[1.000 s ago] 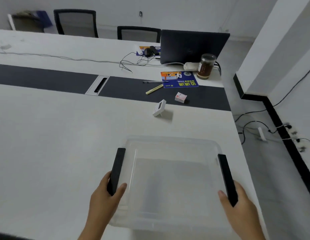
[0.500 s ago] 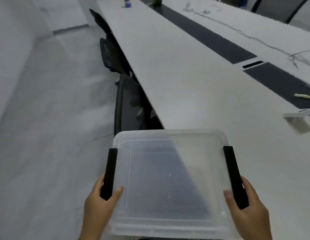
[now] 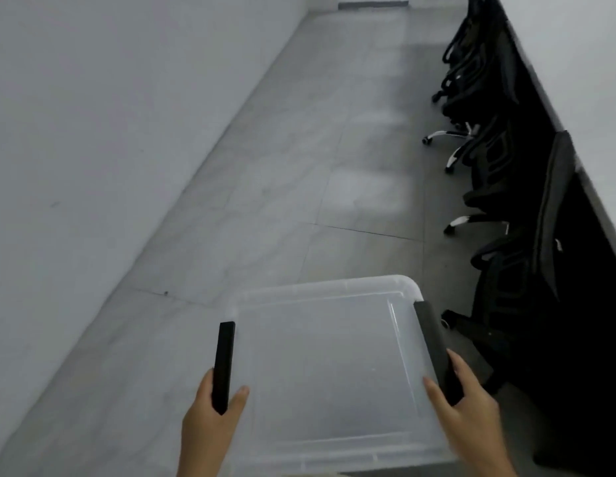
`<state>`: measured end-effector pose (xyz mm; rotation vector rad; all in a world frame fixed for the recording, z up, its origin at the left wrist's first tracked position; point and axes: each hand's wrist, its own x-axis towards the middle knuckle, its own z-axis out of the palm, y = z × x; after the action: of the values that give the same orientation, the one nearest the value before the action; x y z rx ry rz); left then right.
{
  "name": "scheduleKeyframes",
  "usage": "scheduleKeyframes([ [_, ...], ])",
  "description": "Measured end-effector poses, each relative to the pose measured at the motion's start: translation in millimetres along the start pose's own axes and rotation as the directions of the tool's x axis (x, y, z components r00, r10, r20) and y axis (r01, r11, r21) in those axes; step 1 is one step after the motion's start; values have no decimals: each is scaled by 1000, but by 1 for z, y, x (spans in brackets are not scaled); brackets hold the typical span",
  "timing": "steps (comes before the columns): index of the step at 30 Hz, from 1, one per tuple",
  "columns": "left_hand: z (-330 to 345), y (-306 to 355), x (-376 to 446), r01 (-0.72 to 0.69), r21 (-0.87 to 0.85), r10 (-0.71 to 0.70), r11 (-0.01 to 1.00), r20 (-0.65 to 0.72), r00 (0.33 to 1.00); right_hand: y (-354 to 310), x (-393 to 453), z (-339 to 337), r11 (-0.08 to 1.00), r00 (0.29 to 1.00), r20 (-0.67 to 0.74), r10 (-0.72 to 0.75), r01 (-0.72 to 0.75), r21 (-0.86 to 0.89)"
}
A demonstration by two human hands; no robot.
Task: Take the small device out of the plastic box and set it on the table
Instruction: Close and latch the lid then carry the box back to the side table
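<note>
I hold a clear plastic box [image 3: 328, 366] with a lid in front of me, above the grey floor. My left hand [image 3: 210, 418] grips the black latch handle on its left side. On the right side, my right hand [image 3: 471, 411] grips the other black handle. Nothing shows inside the box. The small device is out of view. Only the white table edge [image 3: 574, 74] shows at the far right.
A row of black office chairs [image 3: 519, 256] on castors stands along the table at the right. A pale wall [image 3: 93, 132] runs along the left. Grey tiled floor [image 3: 316, 173] lies between them.
I have turned left away from the table, carrying the box with both hands. The table top and the small white device on it have left the view; floor and chairs now fill it.
</note>
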<state>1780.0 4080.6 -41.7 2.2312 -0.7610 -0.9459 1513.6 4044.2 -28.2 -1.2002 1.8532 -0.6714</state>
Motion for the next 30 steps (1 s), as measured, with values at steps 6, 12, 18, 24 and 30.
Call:
scheduleKeyframes([
  [6, -56, -10, 95, 95, 4, -95, 995, 7, 995, -61, 29, 96, 998, 998, 25, 51, -51, -25],
  [12, -38, 44, 210, 69, 14, -70, 998, 49, 996, -113, 117, 137, 993, 990, -90, 109, -112, -28],
  [18, -19, 168, 341, -34, -3, 34, 999, 24, 999, -196, 266, 161, 991, 983, -132, 132, -126, 47],
  [24, -5, 286, 464, -17, 14, 17, 1000, -21, 1000, -295, 410, 173, 994, 991, -116, 65, -54, 98],
  [30, 38, 373, 599, 14, -36, -15, 999, -27, 1000, -360, 553, 205, 993, 979, -181, 90, -74, 92],
])
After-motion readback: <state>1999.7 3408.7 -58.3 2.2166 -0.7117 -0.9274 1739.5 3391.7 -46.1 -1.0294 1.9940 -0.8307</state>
